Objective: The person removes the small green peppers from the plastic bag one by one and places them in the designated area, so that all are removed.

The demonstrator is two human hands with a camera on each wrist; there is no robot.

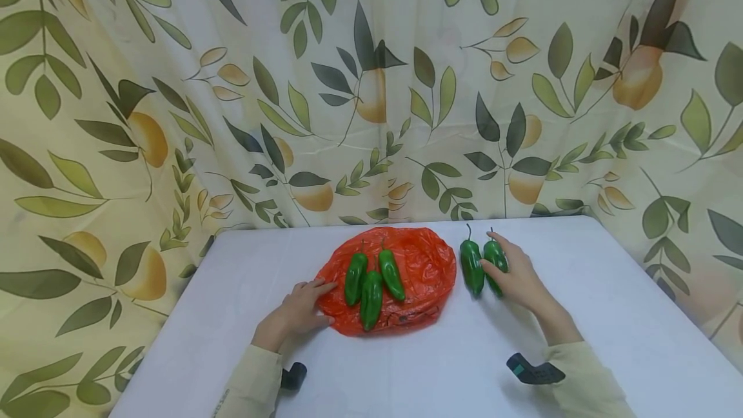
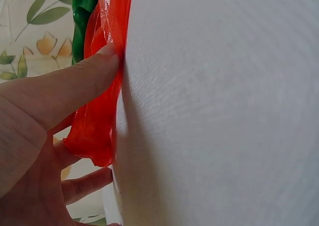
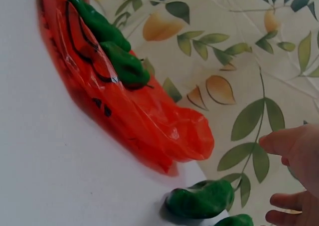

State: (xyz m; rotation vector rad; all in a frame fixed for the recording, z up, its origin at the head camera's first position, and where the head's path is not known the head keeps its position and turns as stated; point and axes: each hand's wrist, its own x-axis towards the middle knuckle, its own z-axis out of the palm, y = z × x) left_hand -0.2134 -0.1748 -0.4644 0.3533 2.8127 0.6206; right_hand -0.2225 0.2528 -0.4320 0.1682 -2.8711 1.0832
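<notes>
While the left hand [image 1: 298, 308] lies spread at the left edge of the red plastic bag [image 1: 429, 263], thumb touching it and fingers splayed, three green peppers [image 1: 371, 300] sit bunched on top of the bag! Just right of the bag lie two more, the inner pepper [image 1: 472, 268] and the outer pepper [image 1: 495, 251], and over that outer one hovers the right hand [image 1: 516, 279], thumb and fingers parted around it; whether they touch it, I can't tell. White table [image 1: 406, 373] under the bag, leafy cloth [image 1: 371, 166] behind it!

Beige sleeves [image 1: 589, 379], small lettering [image 1: 222, 403] on the left; black wrist cameras [image 1: 535, 370].
</notes>
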